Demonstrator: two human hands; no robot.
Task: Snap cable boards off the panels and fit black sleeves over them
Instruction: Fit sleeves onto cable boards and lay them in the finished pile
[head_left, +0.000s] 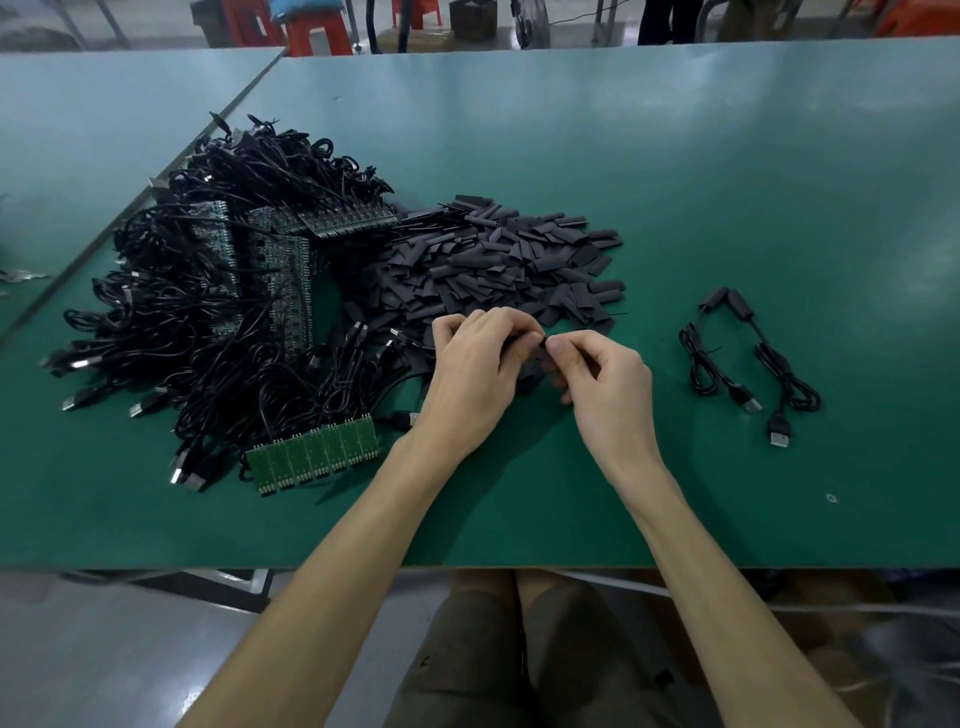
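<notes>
Head cam, what I see:

- Both hands meet over the middle of the bench (675, 156), just in front of the sleeve pile (498, 260).
- Left hand (467, 374): fingers (511, 325) curled tight, tips pinching one end of a small black sleeve (543, 342).
- Right hand (602, 384): thumb and forefinger pinch the other end of the same piece, remaining fingers curled under.
- The sleeve is held just above the bench surface, at the near edge of the pile. Only a sliver of it shows between the two sets of fingertips. I cannot tell whether a board is inside; the fingers cover that.
- The sleeve pile is a loose mound of flat black cut pieces, directly beyond the hands.
- Left of the pile is the panel stack (270, 260), green board strips lying overlapped, buried in the cable heap (182, 322). That heap is black leads with USB plugs poking out on its left and near sides.
- Near panel (317, 460): one strip of green boards side by side and joined, lying flat at the heap's near edge, left of my left wrist, with leads running off its far side.
- Two cables (748, 358) lie well apart to the right. Each has a black-covered far end and a USB plug at the near end.
- A second bench (104, 104) butts up on the left, and red stools (317, 31) stand beyond the far edge.
</notes>
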